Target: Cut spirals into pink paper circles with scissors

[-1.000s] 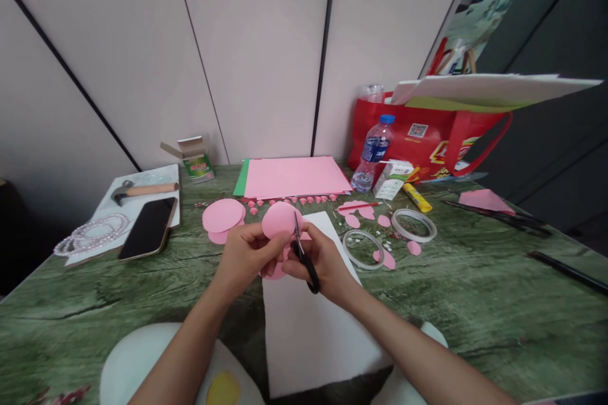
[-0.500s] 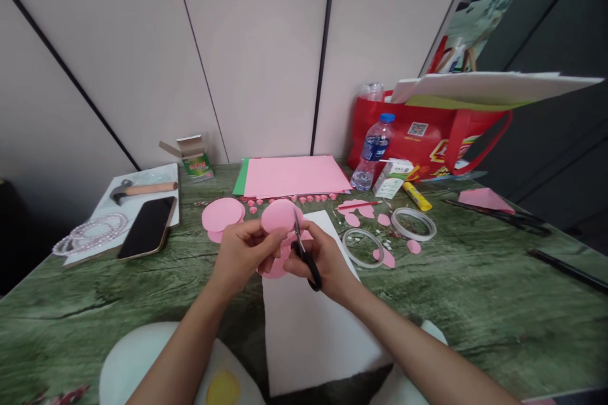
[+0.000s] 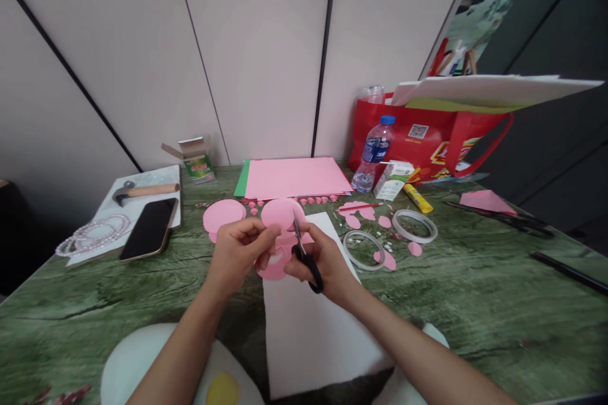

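My left hand [image 3: 244, 252] pinches the lower left edge of a round pink paper piece [image 3: 280, 214], held up over the table. In my right hand [image 3: 323, 259] is a pair of black-handled scissors [image 3: 308, 264], its blades pointing up against the circle's right edge. Whether the blades are parted is hard to see. More pink paper [image 3: 273, 269] lies below the hands, partly covered by them, at the top of a white sheet [image 3: 313, 335]. Left of these rests a stack of pink paper circles [image 3: 222, 214].
A phone [image 3: 149, 228], hammer [image 3: 147, 191] and beads [image 3: 95, 234] lie left. Behind is stacked pink paper [image 3: 297, 177]. On the right are tape rolls [image 3: 363, 250], pink scraps, a glue stick [image 3: 418, 198], a bottle [image 3: 375, 155], a small box [image 3: 393, 180] and a red bag [image 3: 408, 126].
My left fingertips have shifted slightly at the circle's lower edge. The scissors stay at its right side, nearly in the same place. The whole view has moved very slightly.
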Action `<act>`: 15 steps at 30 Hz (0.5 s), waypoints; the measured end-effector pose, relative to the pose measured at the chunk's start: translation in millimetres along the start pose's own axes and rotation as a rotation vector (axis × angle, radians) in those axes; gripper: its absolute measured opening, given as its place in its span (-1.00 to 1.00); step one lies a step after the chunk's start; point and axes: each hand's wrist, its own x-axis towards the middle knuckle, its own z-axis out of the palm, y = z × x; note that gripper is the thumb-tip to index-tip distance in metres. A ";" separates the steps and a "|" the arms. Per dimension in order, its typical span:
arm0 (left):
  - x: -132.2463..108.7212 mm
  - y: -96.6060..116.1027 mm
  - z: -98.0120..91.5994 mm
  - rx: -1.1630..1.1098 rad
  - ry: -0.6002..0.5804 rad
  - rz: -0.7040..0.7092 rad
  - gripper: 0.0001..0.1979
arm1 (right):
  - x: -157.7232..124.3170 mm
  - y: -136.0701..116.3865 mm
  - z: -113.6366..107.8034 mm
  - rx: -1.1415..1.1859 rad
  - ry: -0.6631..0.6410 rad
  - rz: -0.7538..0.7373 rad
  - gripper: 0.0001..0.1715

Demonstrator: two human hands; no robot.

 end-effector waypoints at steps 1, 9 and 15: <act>0.2 0.3 0.0 -0.001 0.001 0.002 -0.73 | 0.1 0.0 0.1 -0.006 0.003 -0.002 -0.41; 1.4 -4.5 -1.0 -0.063 0.009 0.030 -0.76 | 0.3 -0.3 -1.1 -0.063 -0.004 -0.007 -0.43; -0.3 -3.3 1.5 -0.076 0.053 0.032 -0.76 | -0.4 -2.4 1.3 -0.077 0.014 0.001 -0.40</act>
